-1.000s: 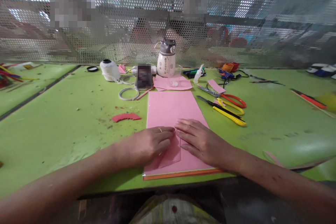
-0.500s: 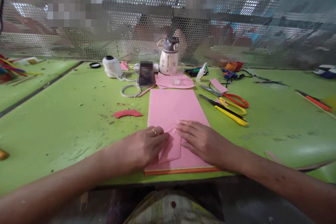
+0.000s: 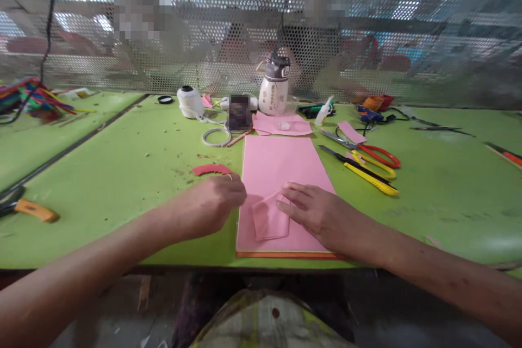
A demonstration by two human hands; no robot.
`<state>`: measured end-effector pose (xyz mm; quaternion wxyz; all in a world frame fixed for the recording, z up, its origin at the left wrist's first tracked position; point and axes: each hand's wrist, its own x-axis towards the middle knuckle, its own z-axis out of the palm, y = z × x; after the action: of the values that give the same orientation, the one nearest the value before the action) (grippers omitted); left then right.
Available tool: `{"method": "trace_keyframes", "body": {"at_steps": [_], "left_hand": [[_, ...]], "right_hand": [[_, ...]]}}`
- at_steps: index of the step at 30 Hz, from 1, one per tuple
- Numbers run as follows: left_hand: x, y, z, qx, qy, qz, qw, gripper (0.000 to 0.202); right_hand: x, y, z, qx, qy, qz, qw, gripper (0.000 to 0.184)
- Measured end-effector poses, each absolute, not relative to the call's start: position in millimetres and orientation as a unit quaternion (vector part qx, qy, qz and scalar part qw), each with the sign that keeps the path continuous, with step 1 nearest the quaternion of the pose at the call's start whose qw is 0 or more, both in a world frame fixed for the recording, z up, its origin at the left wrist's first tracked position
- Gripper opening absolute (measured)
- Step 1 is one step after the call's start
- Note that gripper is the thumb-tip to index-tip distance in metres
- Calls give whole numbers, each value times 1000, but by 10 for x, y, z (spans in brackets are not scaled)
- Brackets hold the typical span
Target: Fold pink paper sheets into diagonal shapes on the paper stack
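Observation:
A small folded piece of pink paper lies on a pink sheet, which tops a flat stack with an orange edge along the front. My right hand rests on the folded piece's upper right corner, fingers stretched out and lying flat. My left hand is beside the sheet's left edge, apart from the folded piece. Its fingers are curled together, and whatever is in them, if anything, is hidden. Just beyond it lies a strip of red paper.
On the right lie red-handled scissors and a yellow cutter knife. A bottle, a glue bottle, a thread spool and a tape ring stand or lie farther back. An orange-handled tool is at left.
My left hand has come off the folded paper and moved left. My right hand stays on the paper. The view has shifted slightly to the left.

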<state>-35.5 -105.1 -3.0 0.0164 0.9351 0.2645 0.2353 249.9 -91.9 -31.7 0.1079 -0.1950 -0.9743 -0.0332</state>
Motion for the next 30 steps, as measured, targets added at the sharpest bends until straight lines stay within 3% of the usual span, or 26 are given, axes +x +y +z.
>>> {"method": "trace_keyframes", "body": {"at_steps": [3, 6, 9, 11, 22, 30], "left_hand": [[-85, -1168, 31, 892, 301, 334, 41, 33], [294, -1466, -88, 896, 320, 308, 22, 34], [511, -1736, -374, 889, 388, 239, -47, 90], [523, -1831, -560, 884, 416, 198, -75, 103], [402, -1885, -724, 874, 441, 182, -98, 112], [407, -1874, -739, 864, 441, 199, -140, 111]], "right_hand": [[2497, -923, -324, -201, -974, -20, 105, 47], [2497, -933, -344, -213, -969, -22, 121, 42], [2498, -949, -347, -222, -966, -25, 129, 41], [2497, -959, -343, -225, -966, -30, 120, 41], [2486, -950, -368, -240, -962, -23, 129, 40], [2476, -919, -176, -314, -930, 64, 183, 42]]}}
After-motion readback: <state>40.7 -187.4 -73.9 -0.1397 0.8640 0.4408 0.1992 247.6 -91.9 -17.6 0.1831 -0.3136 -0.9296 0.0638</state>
